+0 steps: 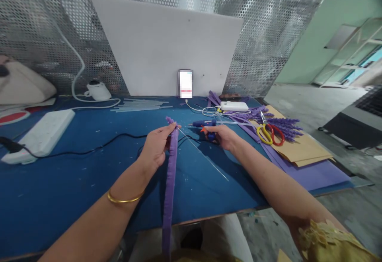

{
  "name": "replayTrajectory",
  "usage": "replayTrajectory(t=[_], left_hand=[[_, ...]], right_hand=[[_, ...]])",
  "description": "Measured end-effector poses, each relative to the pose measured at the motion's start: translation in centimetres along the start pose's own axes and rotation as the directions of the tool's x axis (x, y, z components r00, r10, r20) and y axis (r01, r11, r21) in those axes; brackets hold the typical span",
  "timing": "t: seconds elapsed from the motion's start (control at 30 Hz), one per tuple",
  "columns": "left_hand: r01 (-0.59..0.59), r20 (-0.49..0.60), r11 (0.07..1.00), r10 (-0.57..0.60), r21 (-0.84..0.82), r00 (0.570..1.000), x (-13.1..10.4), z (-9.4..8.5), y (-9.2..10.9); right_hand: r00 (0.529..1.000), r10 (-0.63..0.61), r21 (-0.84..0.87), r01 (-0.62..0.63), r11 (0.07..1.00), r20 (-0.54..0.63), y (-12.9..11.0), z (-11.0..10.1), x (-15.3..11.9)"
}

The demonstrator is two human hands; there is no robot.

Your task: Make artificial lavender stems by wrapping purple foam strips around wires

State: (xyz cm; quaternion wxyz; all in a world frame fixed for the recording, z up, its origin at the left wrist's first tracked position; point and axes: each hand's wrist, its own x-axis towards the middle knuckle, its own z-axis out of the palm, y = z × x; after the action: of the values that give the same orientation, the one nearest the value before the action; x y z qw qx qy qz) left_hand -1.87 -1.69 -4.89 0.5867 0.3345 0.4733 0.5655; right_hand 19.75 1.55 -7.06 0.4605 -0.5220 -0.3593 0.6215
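My left hand point(156, 144) pinches the top of a long purple paper strip point(169, 186), which hangs down past the table's front edge. A short curled purple tip point(170, 120) sticks up above the fingers. From the same pinch a thin wire point(205, 156) runs slantwise to the lower right. My right hand point(225, 135) is wrapped round a blue glue gun point(205, 123) with an orange trigger. Its nozzle points left toward the strip, a small gap away. A clear glue stick point(232, 122) juts from its back end.
To the right lie scissors point(270, 133) with yellow and red handles, purple flower sprigs point(286, 124), brown paper point(310, 152) and purple sheets point(322, 176). A phone point(185, 83) leans on a white board point(167, 43). Glue sticks point(137, 104), a power strip point(50, 130) and black cord point(98, 147) lie left.
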Motion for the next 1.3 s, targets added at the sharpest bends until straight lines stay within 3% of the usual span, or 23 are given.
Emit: replayTrajectory(t=[0.2, 0.4, 0.47, 0.5, 0.53, 0.57, 0.6, 0.67, 0.77, 1.13, 1.3], left_hand=[[0.01, 0.023, 1.0, -0.01, 0.006, 1.0, -0.6, 0.6, -0.6], [-0.019, 0.098, 0.999, 0.015, 0.044, 0.995, -1.3, 1.0, -1.2], [-0.026, 0.134, 0.996, 0.014, 0.082, 0.991, -1.7, 1.1, -1.3], [-0.027, 0.155, 0.994, 0.011, 0.103, 0.988, -2.0, 1.2, -1.3], [-0.025, 0.18, 0.992, 0.002, 0.125, 0.984, -2.2, 1.3, -1.4], [-0.02, 0.208, 0.989, -0.011, 0.145, 0.978, -2.5, 1.4, -1.5], [-0.012, 0.24, 0.987, -0.028, 0.163, 0.97, -2.8, 1.5, -1.7], [0.008, 0.301, 0.983, -0.065, 0.185, 0.951, -3.2, 1.7, -2.1], [0.04, 0.344, 0.98, -0.107, 0.194, 0.933, -3.6, 1.8, -2.7], [0.074, 0.319, 0.971, -0.146, 0.227, 0.936, -3.9, 1.9, -2.7], [0.149, 0.389, 0.972, -0.21, 0.181, 0.897, -3.9, 1.7, -2.5]], right_hand=[[0.997, -0.067, -0.172, 0.07, 0.983, 0.021, 0.8, 0.9, -0.4], [0.976, -0.215, -0.484, 0.178, 0.857, -0.021, 0.7, -0.6, 0.8], [0.933, -0.358, -0.579, 0.272, 0.768, -0.036, 0.3, -0.8, 0.3], [0.878, -0.479, -0.642, 0.364, 0.674, -0.005, 0.1, -0.7, -0.2], [0.817, -0.573, -0.677, 0.456, 0.577, 0.063, -0.1, -0.5, -0.8], [0.791, -0.592, -0.646, 0.535, 0.545, 0.155, -0.3, -0.1, -1.5], [0.8, -0.552, -0.55, 0.577, 0.604, 0.234, -0.4, 0.2, -2.2], [0.845, -0.367, -0.322, 0.498, 0.805, 0.389, -0.5, 1.0, -3.4], [0.83, -0.232, -0.13, 0.34, 0.932, 0.508, -0.3, 1.6, -4.2], [0.854, -0.096, 0.067, 0.072, 0.995, 0.511, -0.2, 1.7, -4.4], [0.869, -0.075, 0.072, 0.046, 0.996, 0.488, -0.5, 1.6, -4.4]])
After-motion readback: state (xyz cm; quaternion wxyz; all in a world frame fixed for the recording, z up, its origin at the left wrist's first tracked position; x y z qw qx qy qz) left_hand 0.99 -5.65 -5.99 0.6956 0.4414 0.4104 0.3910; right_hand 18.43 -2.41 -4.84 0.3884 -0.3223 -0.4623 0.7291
